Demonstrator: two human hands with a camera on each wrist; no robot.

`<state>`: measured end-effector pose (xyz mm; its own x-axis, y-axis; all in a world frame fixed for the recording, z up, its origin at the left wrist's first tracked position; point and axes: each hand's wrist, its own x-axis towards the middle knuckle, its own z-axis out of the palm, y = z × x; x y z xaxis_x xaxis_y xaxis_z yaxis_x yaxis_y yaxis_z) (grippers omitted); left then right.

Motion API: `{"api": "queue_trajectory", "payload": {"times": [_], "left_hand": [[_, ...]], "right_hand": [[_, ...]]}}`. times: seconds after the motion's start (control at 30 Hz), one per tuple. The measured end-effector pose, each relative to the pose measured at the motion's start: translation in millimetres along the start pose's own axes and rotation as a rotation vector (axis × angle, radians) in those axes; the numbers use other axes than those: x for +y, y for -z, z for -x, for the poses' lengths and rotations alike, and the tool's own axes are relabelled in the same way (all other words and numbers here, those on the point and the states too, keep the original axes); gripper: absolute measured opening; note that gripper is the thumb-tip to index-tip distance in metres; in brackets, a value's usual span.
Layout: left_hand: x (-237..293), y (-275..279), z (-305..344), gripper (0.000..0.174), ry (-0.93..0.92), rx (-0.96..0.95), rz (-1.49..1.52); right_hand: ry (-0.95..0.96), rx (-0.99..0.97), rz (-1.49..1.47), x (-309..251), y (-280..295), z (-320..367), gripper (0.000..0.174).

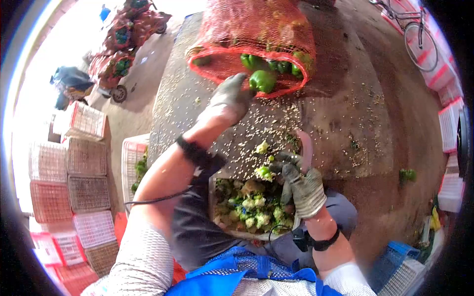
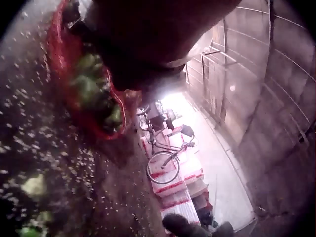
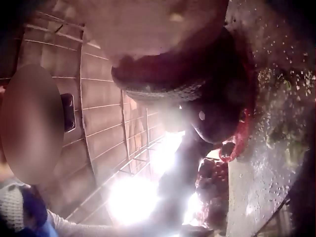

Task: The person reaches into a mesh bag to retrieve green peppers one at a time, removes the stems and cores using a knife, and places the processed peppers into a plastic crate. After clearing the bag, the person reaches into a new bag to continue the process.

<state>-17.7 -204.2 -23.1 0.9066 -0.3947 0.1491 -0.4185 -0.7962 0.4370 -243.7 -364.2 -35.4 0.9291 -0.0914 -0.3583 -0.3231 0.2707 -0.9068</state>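
Note:
In the head view my gloved left hand (image 1: 229,100) reaches to the mouth of a red mesh bag (image 1: 256,27). Its fingertips are right at the left side of a green bell pepper (image 1: 262,81) lying on the bag's lower rim. My gloved right hand (image 1: 305,190) grips a knife with a curved blade (image 1: 305,148), its handle hidden in the palm. Just left of those fingers, a pale pepper core (image 1: 265,173) sits at the table edge. Both wrist views are dark and blurred around the hands; more peppers (image 2: 89,81) show inside the bag in the left one.
Pale seeds are scattered over the table (image 1: 345,108). Below its edge, between the knees, a container holds pepper cores and trimmings (image 1: 252,209). Stacked plastic crates (image 1: 89,192) stand at left, a loaded cart (image 1: 118,54) behind them. A bicycle (image 1: 419,42) leans at far right.

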Motion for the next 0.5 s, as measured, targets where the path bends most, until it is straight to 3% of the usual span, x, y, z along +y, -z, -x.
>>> {"api": "queue_trajectory", "payload": {"times": [0.03, 0.07, 0.13, 0.23, 0.27, 0.3, 0.33, 0.4, 0.47, 0.5], "left_hand": [[16, -15, -28, 0.044, 0.041, -0.059, 0.054], [36, -19, -54, 0.045, 0.215, -0.218, 0.036], [37, -69, -93, 0.052, 0.349, -0.19, -0.14], [25, -91, -115, 0.061, 0.489, -0.24, -0.289], [25, -88, -115, 0.068, 0.443, -0.235, -0.272], [17, -91, -115, 0.066, 0.393, -0.282, -0.139], [4, -94, -114, 0.065, 0.343, -0.327, -0.009], [-24, -93, -111, 0.064, 0.251, -0.391, 0.255], [-42, -84, -111, 0.065, 0.156, -0.441, 0.522], [-34, -67, -90, 0.073, 0.23, -0.376, 0.744]], "right_hand": [[-0.051, 0.016, 0.044, -3, 2, -4, 0.04], [-0.026, 0.042, 0.081, 0, 1, -8, 0.038], [0.097, 0.105, 0.15, 10, -5, -18, 0.033], [0.208, 0.053, 0.303, 8, -1, -27, 0.03], [0.153, 0.055, 0.269, 3, -3, -26, 0.03], [0.098, 0.059, 0.235, -1, -5, -24, 0.03], [-0.08, 0.006, 0.228, -11, -3, -22, 0.031], [-0.171, -0.054, 0.205, -9, -1, -21, 0.032], [-0.032, -0.038, 0.201, 5, 0, -19, 0.031], [0.025, -0.024, 0.21, 5, 0, -17, 0.032]]}}
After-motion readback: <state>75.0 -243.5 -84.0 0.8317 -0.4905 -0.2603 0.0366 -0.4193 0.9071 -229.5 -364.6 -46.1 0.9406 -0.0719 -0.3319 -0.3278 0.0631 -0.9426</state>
